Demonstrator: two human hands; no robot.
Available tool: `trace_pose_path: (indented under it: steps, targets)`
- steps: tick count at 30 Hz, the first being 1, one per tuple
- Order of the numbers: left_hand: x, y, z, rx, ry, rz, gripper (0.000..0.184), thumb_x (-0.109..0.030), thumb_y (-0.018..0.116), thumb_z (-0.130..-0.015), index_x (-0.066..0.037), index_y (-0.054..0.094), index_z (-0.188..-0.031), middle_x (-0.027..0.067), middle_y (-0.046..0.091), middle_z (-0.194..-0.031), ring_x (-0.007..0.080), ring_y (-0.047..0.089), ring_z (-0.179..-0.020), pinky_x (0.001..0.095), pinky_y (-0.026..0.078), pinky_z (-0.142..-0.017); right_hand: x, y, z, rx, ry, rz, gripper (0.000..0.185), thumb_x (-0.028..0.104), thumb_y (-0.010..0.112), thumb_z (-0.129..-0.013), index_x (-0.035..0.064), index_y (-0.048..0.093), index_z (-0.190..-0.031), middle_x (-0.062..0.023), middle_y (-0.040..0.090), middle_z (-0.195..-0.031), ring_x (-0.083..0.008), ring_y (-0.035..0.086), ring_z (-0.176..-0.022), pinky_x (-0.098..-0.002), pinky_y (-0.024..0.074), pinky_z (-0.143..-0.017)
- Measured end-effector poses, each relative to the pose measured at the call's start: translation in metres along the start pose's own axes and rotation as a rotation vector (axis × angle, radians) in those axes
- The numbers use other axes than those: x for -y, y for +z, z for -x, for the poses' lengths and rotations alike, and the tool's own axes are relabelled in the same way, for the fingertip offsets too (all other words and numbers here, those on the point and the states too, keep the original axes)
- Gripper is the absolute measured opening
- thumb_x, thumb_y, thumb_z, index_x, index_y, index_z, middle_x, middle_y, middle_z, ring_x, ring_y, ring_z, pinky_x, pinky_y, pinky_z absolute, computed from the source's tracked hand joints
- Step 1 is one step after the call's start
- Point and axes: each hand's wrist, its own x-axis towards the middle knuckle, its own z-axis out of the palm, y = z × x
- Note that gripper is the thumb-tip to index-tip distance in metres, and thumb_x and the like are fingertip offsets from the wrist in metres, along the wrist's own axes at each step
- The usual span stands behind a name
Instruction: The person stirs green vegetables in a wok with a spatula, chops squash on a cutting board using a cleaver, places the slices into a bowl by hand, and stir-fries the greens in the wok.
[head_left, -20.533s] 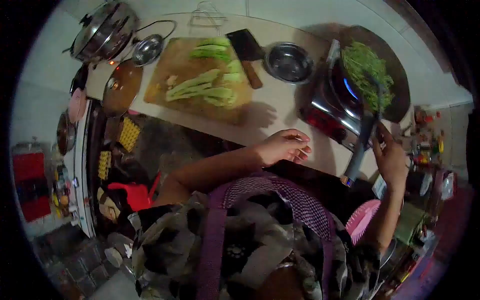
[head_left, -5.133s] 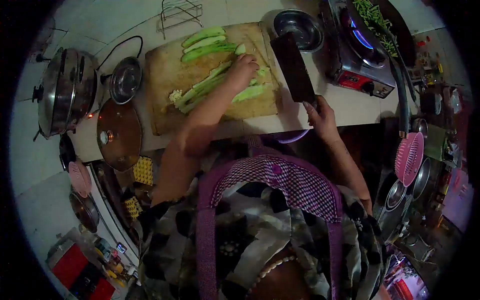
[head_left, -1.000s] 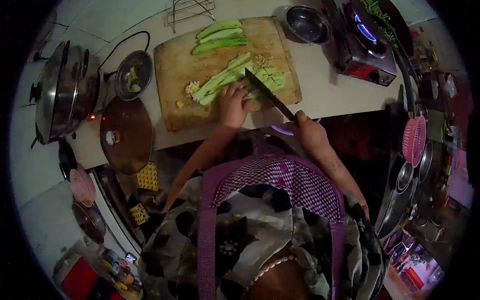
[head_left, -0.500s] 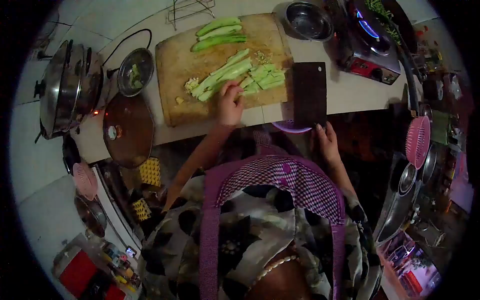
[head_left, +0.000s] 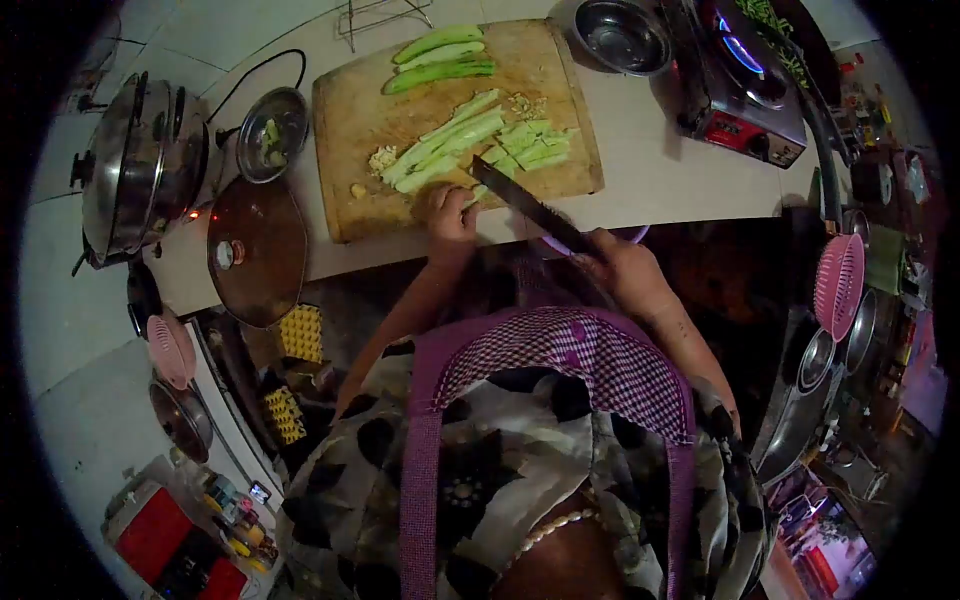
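My right hand (head_left: pixel 625 268) is closed round the handle of a dark cleaver (head_left: pixel 533 208), whose blade points up and left over the lower edge of the wooden cutting board (head_left: pixel 350 215). Beside the blade's tip my left hand (head_left: pixel 452 215) has its fingers curled, with a small green piece at the fingertips. Above it lie long pale green strips (head_left: pixel 448 143), and to their right shorter cut pieces (head_left: pixel 535 145). Several longer green lengths (head_left: pixel 440 58) rest at the top of the board. Chopped pale bits (head_left: pixel 382 158) sit at the left.
A metal bowl (head_left: pixel 622 37) stands right of the board, near a lit gas stove (head_left: pixel 740 125) with a wok (head_left: pixel 805 35) of green vegetables. Left are a small bowl (head_left: pixel 272 135), a glass lid (head_left: pixel 258 250) and a large steel pot (head_left: pixel 130 170). A wire rack (head_left: pixel 385 15) is behind.
The cleaver has swung from upright, right of the board, to slanting over its lower edge. My left hand has drawn down off the long strips. Earlier, the small bowl gained some green pieces.
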Motion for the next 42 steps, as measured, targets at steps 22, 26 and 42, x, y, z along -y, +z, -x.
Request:
trace_pose_path:
  steps: [22,26,42]
  targets:
    - [-0.090,0.056,-0.075,0.165,-0.013,-0.441,0.067,-0.056,0.060,-0.076,-0.019,0.046,-0.130,0.0142,0.034,-0.138,0.0356,0.027,-0.126,0.0584,0.018,-0.097,-0.071,0.051,-0.029,0.109,0.307,-1.229,0.027,0.033,0.048,-0.094,0.0069,0.044,-0.093,-0.0029,0.050,-0.066,-0.0127,0.049,-0.048,-0.0262,0.0429,-0.044]
    - [-0.082,0.062,-0.061,0.054,-0.024,-0.387,0.054,-0.051,0.058,-0.078,-0.017,0.056,-0.120,0.0140,0.040,-0.131,0.0342,0.036,-0.121,0.0595,0.021,-0.099,-0.060,0.067,-0.026,0.162,0.301,-1.267,0.026,0.030,0.049,-0.094,0.0068,0.044,-0.102,-0.0028,0.051,-0.067,-0.0120,0.049,-0.052,-0.0258,0.0425,-0.045]
    - [0.037,-0.138,-0.135,-0.257,-0.139,-0.289,0.047,-0.042,0.064,-0.077,-0.010,0.060,-0.112,0.0189,0.046,-0.125,0.0376,0.039,-0.119,0.0494,0.027,-0.102,0.160,0.073,-0.129,0.390,0.131,-1.308,0.031,0.030,0.054,-0.091,0.0054,0.044,-0.106,-0.0038,0.051,-0.066,-0.0143,0.050,-0.048,-0.0283,0.0446,-0.043]
